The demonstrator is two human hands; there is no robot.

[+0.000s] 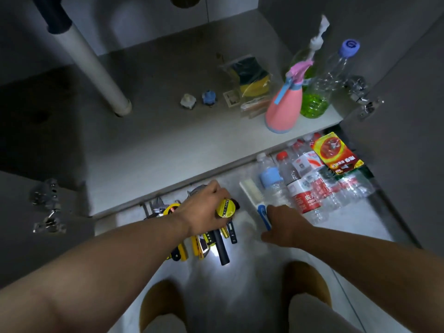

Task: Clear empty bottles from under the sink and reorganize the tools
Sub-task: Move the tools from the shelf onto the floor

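A: Room first, quick.
B: Dim under-sink cabinet, doors open. Grey cabinet floor (156, 152) fills the upper half. Pale tiled floor (216, 284) runs in front of it, with a glare patch near the middle.

A: Fixtures?
B: A white drain pipe (96, 68) slants down to the cabinet floor at the left. The right door (408, 104) is swung out, with a metal hinge (362, 97) on it. A second hinge (46, 205) shows at the left.

A: Inside the cabinet?
B: At the front right corner a pink spray bottle (284, 109) stands upright. A green bottle (312, 102) is just behind it, then a clear bottle (336, 66) with a blue cap. A bagged sponge pack (252, 78) sits beside them, and two small caps (188, 100) are farther left.

A: Task items?
B: The empty bottles (310, 186) lie heaped on the tiles right of centre, just outside the cabinet edge. A red-and-yellow packet (336, 152) rests on the far end of the heap. The tools (206, 243) lie side by side on the tiles to the left, with yellow and black handles. A white brush (252, 191) with a blue handle lies between the tools and the bottles.

A: Feet?
B: Two brown slippers (161, 306) at the bottom edge.

A: Hands?
B: The left hand (204, 207) is over the tools, fingers clenched round a yellow tape roll (225, 207). The right hand (286, 227) is at the brush handle, which runs between thumb and forefinger. The other fingers are hidden, so it cannot be told whether the grip is closed.
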